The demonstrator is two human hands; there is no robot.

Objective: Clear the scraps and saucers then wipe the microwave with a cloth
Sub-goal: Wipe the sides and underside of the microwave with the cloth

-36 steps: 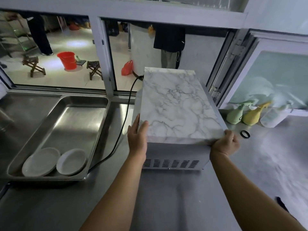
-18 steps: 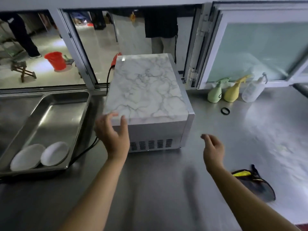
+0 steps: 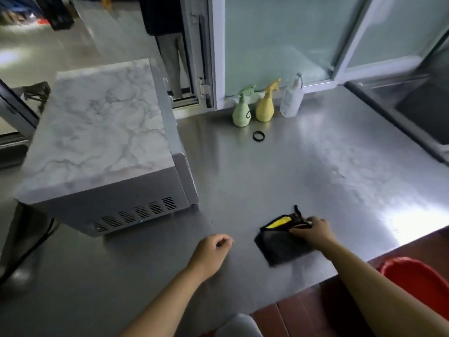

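The microwave, with a marble-patterned top and a vented grey side, stands on the steel counter at the left. A black cloth with a yellow patch lies flat on the counter near the front edge. My right hand rests on the cloth's far right corner, fingers curled onto its edge. My left hand hovers over the bare counter left of the cloth, fingers loosely curled and holding nothing. The saucers are out of view.
A green spray bottle, a yellow one and a clear one stand by the window at the back. A black ring lies before them. A red tub sits below the counter's right front edge.
Both hands left the microwave. The view swung right, so the tray with saucers dropped out of sight. My right hand reached down onto the black cloth; my left hand drew back over the counter.
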